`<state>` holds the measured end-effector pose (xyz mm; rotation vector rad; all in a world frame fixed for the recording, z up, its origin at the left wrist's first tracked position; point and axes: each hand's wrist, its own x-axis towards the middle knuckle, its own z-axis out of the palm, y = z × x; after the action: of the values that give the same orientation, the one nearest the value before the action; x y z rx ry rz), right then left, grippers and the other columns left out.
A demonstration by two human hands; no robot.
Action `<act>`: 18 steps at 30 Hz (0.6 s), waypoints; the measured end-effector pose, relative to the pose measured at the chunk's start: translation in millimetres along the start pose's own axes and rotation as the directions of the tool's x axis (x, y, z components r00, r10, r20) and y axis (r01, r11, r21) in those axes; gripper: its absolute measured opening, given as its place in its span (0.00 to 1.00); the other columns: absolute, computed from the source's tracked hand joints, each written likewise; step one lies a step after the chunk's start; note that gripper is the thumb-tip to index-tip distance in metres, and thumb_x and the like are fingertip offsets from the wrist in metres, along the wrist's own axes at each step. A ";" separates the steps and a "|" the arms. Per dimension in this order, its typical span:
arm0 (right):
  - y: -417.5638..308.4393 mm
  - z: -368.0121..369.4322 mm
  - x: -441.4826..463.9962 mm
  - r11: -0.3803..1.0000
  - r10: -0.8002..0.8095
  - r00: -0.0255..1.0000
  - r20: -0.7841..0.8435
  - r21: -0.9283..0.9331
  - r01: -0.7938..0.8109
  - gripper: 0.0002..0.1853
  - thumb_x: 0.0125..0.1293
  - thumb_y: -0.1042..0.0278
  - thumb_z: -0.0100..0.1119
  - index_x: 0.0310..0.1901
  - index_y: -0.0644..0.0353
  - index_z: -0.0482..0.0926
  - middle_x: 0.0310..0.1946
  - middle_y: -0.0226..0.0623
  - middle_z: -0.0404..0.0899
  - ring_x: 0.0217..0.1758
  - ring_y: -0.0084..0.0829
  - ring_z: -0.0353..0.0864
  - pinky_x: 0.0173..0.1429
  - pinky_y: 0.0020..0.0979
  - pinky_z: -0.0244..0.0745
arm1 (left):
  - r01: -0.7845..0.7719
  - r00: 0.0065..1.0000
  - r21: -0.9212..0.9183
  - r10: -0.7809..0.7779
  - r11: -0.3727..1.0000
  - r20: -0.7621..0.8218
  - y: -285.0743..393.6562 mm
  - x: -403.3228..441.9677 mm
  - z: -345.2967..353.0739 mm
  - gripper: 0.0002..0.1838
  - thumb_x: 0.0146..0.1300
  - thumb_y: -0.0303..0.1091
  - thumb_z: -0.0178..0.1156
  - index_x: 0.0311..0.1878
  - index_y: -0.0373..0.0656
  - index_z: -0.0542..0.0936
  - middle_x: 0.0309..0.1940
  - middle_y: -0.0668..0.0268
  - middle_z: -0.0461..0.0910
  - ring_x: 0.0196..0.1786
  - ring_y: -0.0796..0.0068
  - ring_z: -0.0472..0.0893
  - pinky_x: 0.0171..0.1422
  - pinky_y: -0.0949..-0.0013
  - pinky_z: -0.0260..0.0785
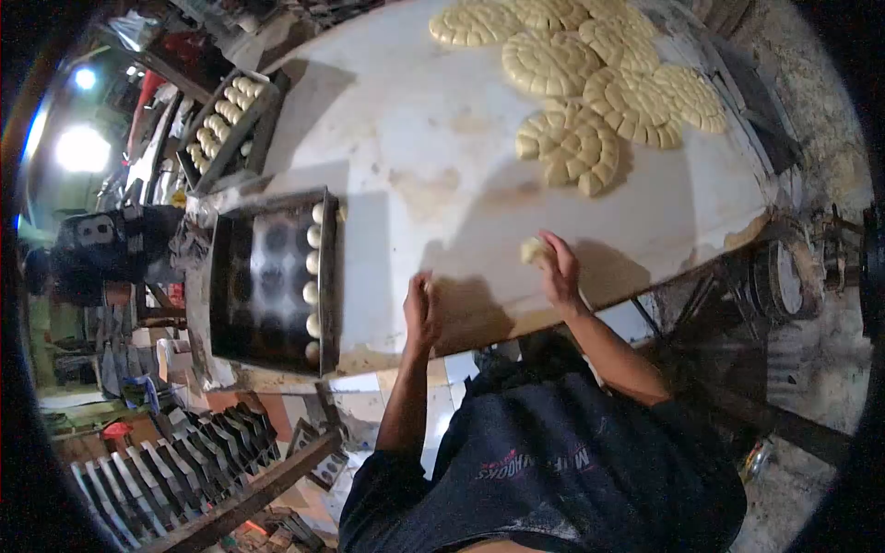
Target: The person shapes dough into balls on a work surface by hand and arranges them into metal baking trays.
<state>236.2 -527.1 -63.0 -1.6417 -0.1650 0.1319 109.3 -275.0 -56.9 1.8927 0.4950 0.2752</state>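
My right hand [560, 275] is closed on a small pale piece of dough [533, 251], which shows at the fingertips above the table [387, 120]. To its left my left hand [422, 311] is curled near the table's front edge, and its fingers hide most of whatever is in it. Beyond my right hand lie several flat dough coils [570, 143], cut into segments. A dark metal tray [277, 361] stands left of my left hand. Along its right side runs a row of round dough balls [312, 292].
A second tray [261, 129] with rows of dough pieces [221, 120] stands at the far left. Below the table at left is a rack of stacked trays [175, 475] behind a wooden beam [267, 479]. Dark cloth [115, 241] hangs at the left.
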 end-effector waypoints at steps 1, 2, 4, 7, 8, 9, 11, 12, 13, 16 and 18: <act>-11.0 -14.8 -0.8 0.995 -0.092 0.994 -0.064 -0.043 0.089 0.30 0.66 0.46 0.56 0.54 0.69 0.74 0.53 0.48 0.74 0.59 0.44 0.72 0.64 0.40 0.65 | 0.152 0.988 -0.061 -0.152 0.987 0.001 -0.2 -3.1 -6.0 0.16 0.69 0.36 0.58 0.56 0.40 0.72 0.48 0.56 0.76 0.49 0.64 0.74 0.53 0.65 0.66; -9.5 -37.9 -0.6 0.969 -0.166 0.985 0.036 -0.179 0.170 0.27 0.65 0.47 0.56 0.50 0.68 0.75 0.49 0.49 0.74 0.55 0.45 0.72 0.62 0.42 0.65 | -0.096 0.993 0.167 0.082 0.981 0.087 -2.0 -6.4 -16.1 0.19 0.66 0.38 0.60 0.56 0.41 0.73 0.52 0.54 0.74 0.53 0.59 0.72 0.56 0.61 0.65; -7.7 -76.8 21.8 0.916 -0.232 0.962 0.147 -0.299 0.267 0.24 0.65 0.49 0.57 0.46 0.67 0.76 0.45 0.49 0.74 0.52 0.47 0.72 0.61 0.45 0.65 | -0.365 0.929 0.598 0.232 0.714 0.289 -31.4 9.4 -35.3 0.25 0.60 0.42 0.65 0.57 0.42 0.73 0.56 0.52 0.72 0.58 0.51 0.69 0.60 0.53 0.62; -2.4 -103.9 45.1 0.465 -0.249 0.628 0.738 -0.477 0.745 0.20 0.61 0.52 0.58 0.39 0.65 0.75 0.39 0.48 0.71 0.46 0.49 0.70 0.57 0.49 0.65 | -0.390 0.902 0.803 0.362 0.451 0.234 -15.6 58.1 -42.6 0.28 0.52 0.48 0.69 0.52 0.41 0.76 0.48 0.56 0.74 0.54 0.49 0.68 0.61 0.48 0.59; -6.2 -94.8 67.7 0.381 -0.298 0.593 0.748 -0.477 0.792 0.20 0.58 0.52 0.59 0.39 0.64 0.75 0.40 0.48 0.71 0.48 0.50 0.69 0.59 0.51 0.64 | -0.338 0.925 0.776 0.342 0.533 0.167 -1.3 82.1 -36.3 0.26 0.51 0.48 0.70 0.48 0.42 0.77 0.45 0.57 0.74 0.52 0.49 0.68 0.61 0.49 0.59; -7.4 -81.3 88.0 0.287 -0.347 0.549 0.760 -0.472 0.834 0.20 0.56 0.52 0.60 0.38 0.64 0.75 0.40 0.48 0.71 0.49 0.51 0.69 0.61 0.53 0.63 | -0.268 0.936 0.749 0.346 0.606 0.055 -6.4 103.9 -22.3 0.28 0.45 0.52 0.74 0.44 0.45 0.78 0.50 0.54 0.72 0.54 0.48 0.66 0.59 0.47 0.58; -5.4 -37.7 103.0 0.477 -0.340 0.731 0.592 -0.562 0.676 0.19 0.56 0.54 0.59 0.36 0.65 0.76 0.41 0.49 0.73 0.51 0.52 0.69 0.66 0.55 0.60 | -0.277 0.928 0.612 0.372 0.741 -0.031 21.7 127.0 16.3 0.25 0.50 0.51 0.73 0.42 0.44 0.77 0.41 0.59 0.76 0.48 0.54 0.70 0.56 0.53 0.60; -9.3 -15.9 98.8 0.538 -0.336 0.749 0.571 -0.536 0.650 0.19 0.56 0.54 0.59 0.35 0.66 0.76 0.41 0.49 0.74 0.52 0.52 0.69 0.68 0.55 0.58 | -0.233 0.936 0.548 0.338 0.804 -0.098 29.3 127.3 41.4 0.23 0.51 0.49 0.73 0.41 0.44 0.77 0.37 0.61 0.77 0.45 0.56 0.71 0.54 0.56 0.62; -13.1 -2.2 90.1 0.593 -0.334 0.764 0.552 -0.506 0.626 0.18 0.56 0.55 0.59 0.35 0.66 0.77 0.41 0.49 0.75 0.52 0.53 0.70 0.70 0.55 0.57 | -0.208 0.953 0.435 0.283 0.876 -0.113 36.9 118.9 63.5 0.21 0.51 0.48 0.72 0.40 0.44 0.78 0.37 0.60 0.77 0.44 0.55 0.72 0.52 0.55 0.63; 8.9 -11.0 53.7 0.560 -0.466 0.634 0.616 -0.350 0.751 0.16 0.55 0.57 0.58 0.36 0.65 0.78 0.37 0.48 0.76 0.48 0.51 0.73 0.72 0.53 0.57 | -0.258 0.945 0.592 0.327 0.764 -0.010 30.3 59.3 104.4 0.14 0.58 0.38 0.64 0.44 0.42 0.78 0.43 0.53 0.77 0.47 0.45 0.73 0.55 0.53 0.65; -1.3 -47.7 54.8 0.459 -0.447 0.411 0.794 -0.191 0.868 0.16 0.53 0.59 0.58 0.36 0.64 0.79 0.35 0.46 0.77 0.46 0.49 0.75 0.71 0.51 0.58 | -0.399 0.914 0.637 0.346 0.660 0.213 29.5 19.9 89.9 0.19 0.52 0.30 0.62 0.49 0.42 0.78 0.45 0.51 0.77 0.52 0.45 0.72 0.60 0.48 0.65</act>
<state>298.8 -563.5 -57.2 -1.9270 -1.6272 -0.0276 170.5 -349.6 -63.4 2.7193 0.1351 0.3202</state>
